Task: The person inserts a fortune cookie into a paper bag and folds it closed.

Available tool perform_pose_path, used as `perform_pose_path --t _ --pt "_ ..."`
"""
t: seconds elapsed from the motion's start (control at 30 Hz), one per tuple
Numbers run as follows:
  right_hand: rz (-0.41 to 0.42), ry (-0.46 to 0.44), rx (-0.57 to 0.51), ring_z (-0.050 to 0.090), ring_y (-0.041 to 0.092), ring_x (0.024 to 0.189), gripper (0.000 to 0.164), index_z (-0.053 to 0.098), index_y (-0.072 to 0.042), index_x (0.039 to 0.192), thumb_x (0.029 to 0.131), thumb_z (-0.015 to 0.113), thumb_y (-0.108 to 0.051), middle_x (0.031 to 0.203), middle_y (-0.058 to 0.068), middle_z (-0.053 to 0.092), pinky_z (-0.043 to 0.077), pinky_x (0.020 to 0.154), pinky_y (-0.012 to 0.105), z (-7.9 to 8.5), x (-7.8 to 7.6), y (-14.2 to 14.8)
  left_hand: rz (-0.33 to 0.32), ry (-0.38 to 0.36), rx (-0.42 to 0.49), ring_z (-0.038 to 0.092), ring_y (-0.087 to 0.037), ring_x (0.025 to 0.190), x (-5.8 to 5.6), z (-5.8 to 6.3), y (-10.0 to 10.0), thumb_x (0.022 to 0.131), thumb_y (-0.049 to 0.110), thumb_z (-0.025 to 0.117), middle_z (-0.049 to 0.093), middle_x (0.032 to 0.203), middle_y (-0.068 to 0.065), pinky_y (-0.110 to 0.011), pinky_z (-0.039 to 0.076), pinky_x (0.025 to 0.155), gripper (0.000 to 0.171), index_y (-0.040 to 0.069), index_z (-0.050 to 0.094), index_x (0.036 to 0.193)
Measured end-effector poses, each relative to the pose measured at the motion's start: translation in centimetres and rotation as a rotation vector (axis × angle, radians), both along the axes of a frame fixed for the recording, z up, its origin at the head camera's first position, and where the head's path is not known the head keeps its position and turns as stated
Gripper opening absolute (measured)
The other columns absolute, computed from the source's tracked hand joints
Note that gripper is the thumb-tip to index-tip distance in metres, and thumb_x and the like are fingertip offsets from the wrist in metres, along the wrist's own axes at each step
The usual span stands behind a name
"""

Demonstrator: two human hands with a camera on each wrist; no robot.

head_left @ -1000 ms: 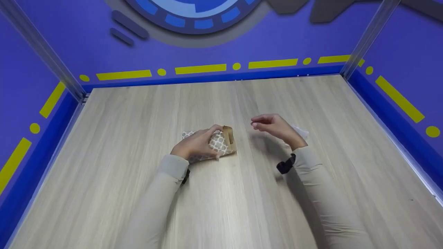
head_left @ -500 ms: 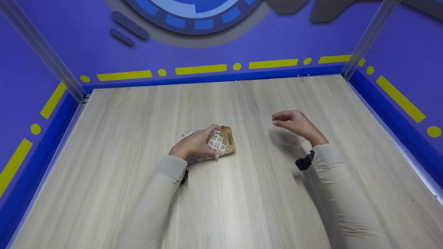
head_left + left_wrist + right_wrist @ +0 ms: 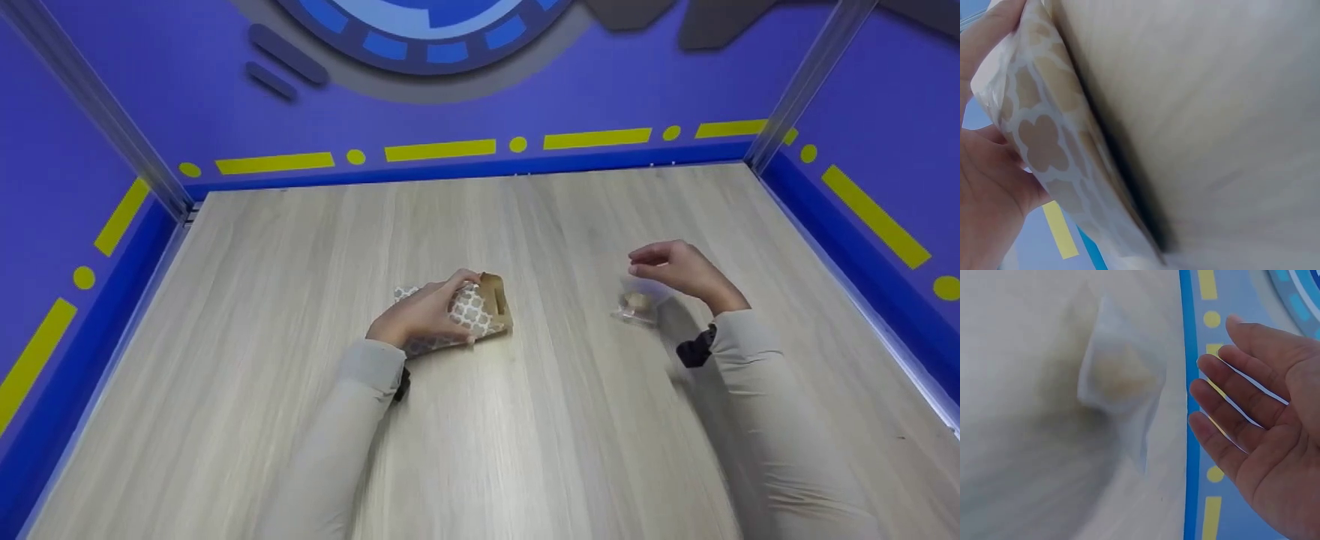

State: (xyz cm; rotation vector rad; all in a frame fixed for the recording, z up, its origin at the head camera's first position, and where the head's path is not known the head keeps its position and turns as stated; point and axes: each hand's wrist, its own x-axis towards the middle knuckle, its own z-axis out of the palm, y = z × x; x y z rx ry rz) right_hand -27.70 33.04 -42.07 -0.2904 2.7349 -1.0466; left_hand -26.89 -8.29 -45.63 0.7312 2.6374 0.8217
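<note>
Right hand (image 3: 684,270) — now farther right

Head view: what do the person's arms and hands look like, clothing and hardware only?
Left sleeve and right sleeve: long, plain light beige, down to the wrists. A small black device sits at each wrist, left and right. Left hand and right hand: ungloved. No cables visible.
</note>
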Motion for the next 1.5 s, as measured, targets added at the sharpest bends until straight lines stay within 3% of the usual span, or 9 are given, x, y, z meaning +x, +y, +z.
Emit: perform_pose_path --t 0.13,0.33,0.53,0.77,0.97,1.07,1.3,1.5 --pt "-0.004 -0.027 0.046 0.057 0.035 0.116 0.048 0.056 0.001 0.131 0.096 0.059 -0.032 0.128 0.022 0.06 0.045 0.099 0.052 0.0 0.2 1.1 0.012 -0.007 0.005 0.059 -0.019 0.097 0.1 0.0 0.0 0.069 0.031 0.086 0.061 0.118 -0.006 -0.042 0.051 0.084 0.083 0.036 0.036 0.136" --pt "0.012 -0.023 0.101 0.057 0.037 0.114 0.047 0.054 0.005 0.131 0.096 0.059 -0.026 0.126 0.026 0.059 0.046 0.096 0.051 -0.5 0.4 2.0 -0.021 0.018 0.009 0.061 -0.019 0.092 0.1 -0.1 -0.1 0.071 0.032 0.085 0.062 0.114 -0.005 -0.039 0.051 0.085 0.082 0.032 0.035 0.137" --pt "0.012 -0.019 0.124 0.057 0.037 0.111 0.047 0.055 0.008 0.129 0.096 0.059 -0.026 0.123 0.028 0.059 0.046 0.093 0.049 -0.9 0.6 2.6 -0.024 0.021 0.004 0.06 -0.018 0.092 0.1 -0.2 -0.1 0.071 0.032 0.085 0.062 0.114 -0.005 -0.039 0.051 0.085 0.083 0.031 0.035 0.137" --pt "0.018 -0.043 0.154 0.055 0.042 0.114 0.05 0.053 0.009 0.13 0.097 0.057 -0.028 0.124 0.03 0.057 0.044 0.095 0.056 -1.1 0.9 3.2 -0.026 0.016 0.001 0.059 -0.019 0.09 -0.1 -0.2 -0.1 0.07 0.032 0.086 0.062 0.114 -0.005 -0.039 0.051 0.083 0.084 0.032 0.034 0.137" --pt "0.006 -0.055 0.167 0.055 0.042 0.113 0.051 0.053 0.009 0.129 0.096 0.057 -0.029 0.124 0.03 0.057 0.044 0.095 0.055 -1.7 1.1 3.5 -0.02 0.007 0.004 0.06 -0.019 0.093 0.0 -0.2 -0.1 0.07 0.032 0.086 0.061 0.116 -0.004 -0.04 0.05 0.085 0.084 0.032 0.035 0.137" --pt "-0.003 -0.067 0.166 0.056 0.038 0.11 0.053 0.053 0.009 0.129 0.095 0.059 -0.03 0.122 0.029 0.058 0.045 0.093 0.051 -2.2 1.1 3.6 -0.019 0.002 0.006 0.06 -0.018 0.094 0.0 -0.2 -0.1 0.07 0.031 0.086 0.062 0.116 -0.004 -0.039 0.05 0.085 0.083 0.032 0.035 0.137" --pt "-0.035 -0.089 0.128 0.055 0.017 0.088 0.053 0.057 0.007 0.127 0.09 0.066 -0.03 0.109 0.019 0.064 0.046 0.073 0.024 -2.7 1.1 3.6 0.0 -0.006 0.004 0.059 -0.018 0.091 0.1 -0.1 -0.1 0.07 0.031 0.086 0.061 0.113 -0.003 -0.039 0.05 0.084 0.084 0.035 0.035 0.137" --pt "-0.07 -0.093 0.098 0.052 0.012 0.079 0.047 0.061 0.005 0.121 0.088 0.069 -0.028 0.097 0.009 0.062 0.045 0.066 0.021 -3.0 1.2 3.5 0.002 -0.002 0.002 0.06 -0.018 0.091 0.1 -0.1 -0.1 0.069 0.031 0.086 0.062 0.113 -0.004 -0.039 0.051 0.084 0.085 0.035 0.035 0.138"
